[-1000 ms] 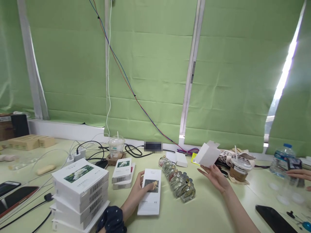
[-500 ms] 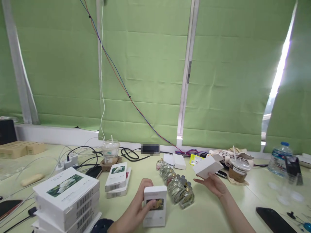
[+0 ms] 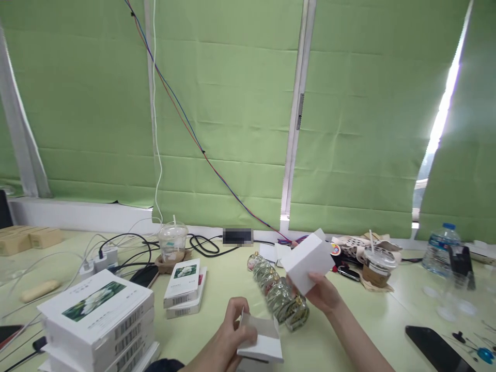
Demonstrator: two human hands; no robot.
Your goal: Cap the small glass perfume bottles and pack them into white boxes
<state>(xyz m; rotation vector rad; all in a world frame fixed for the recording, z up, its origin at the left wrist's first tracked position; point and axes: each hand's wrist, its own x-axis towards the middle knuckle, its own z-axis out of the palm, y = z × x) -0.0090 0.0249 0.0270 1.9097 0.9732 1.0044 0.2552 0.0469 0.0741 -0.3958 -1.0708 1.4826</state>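
Observation:
My left hand (image 3: 234,330) is closed around a white cardboard box (image 3: 266,338) near the table's front edge. The box is tipped so that its opening with raised flaps shows. To its upper right, my right hand (image 3: 325,295) grips a plain white carton (image 3: 304,261) by its lower right side, held in the air. What the carton contains, if anything, is hidden. Between the two hands and behind them runs a row of clear, round glass-like items (image 3: 279,294) with gold-coloured tops. The carton hangs over part of this row.
At left stands a stack of white boxes with flower pictures (image 3: 95,302); two more boxes (image 3: 184,279) lie behind it. Cables (image 3: 207,247) and a plastic cup (image 3: 172,243) are at the back. At right are another cup (image 3: 377,266), a water bottle (image 3: 442,250) and a black phone (image 3: 437,346).
The box in my left hand has tipped from upright with its flower picture showing, and its open end now shows. My right hand has brought the white carton left, closer to it.

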